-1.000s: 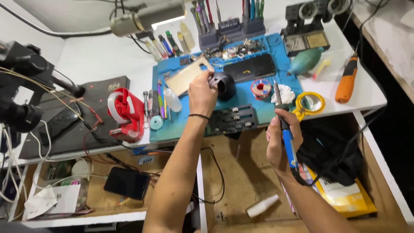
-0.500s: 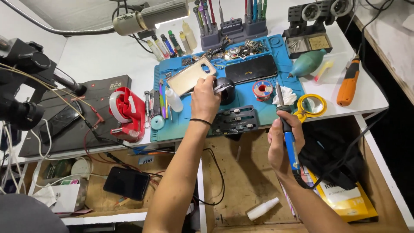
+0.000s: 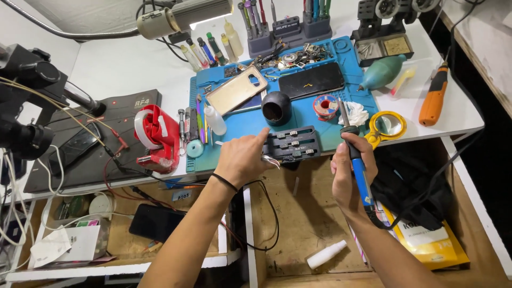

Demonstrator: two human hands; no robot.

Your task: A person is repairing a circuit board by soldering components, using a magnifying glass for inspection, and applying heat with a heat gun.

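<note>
Both arms are showing bare, with no sleeves on them. The left hand [image 3: 242, 160] is wearing a thin black band [image 3: 224, 182] around its wrist. The right hand [image 3: 349, 178] is wearing nothing at all, with no ring, no glove and no watch showing.

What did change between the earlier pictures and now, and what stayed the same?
The left hand drew back from the black round pot toward the near mat edge and now holds metal tweezers beside the black clamp holder. The right hand still grips the blue soldering iron, tip up. The bench items stayed put.
</note>
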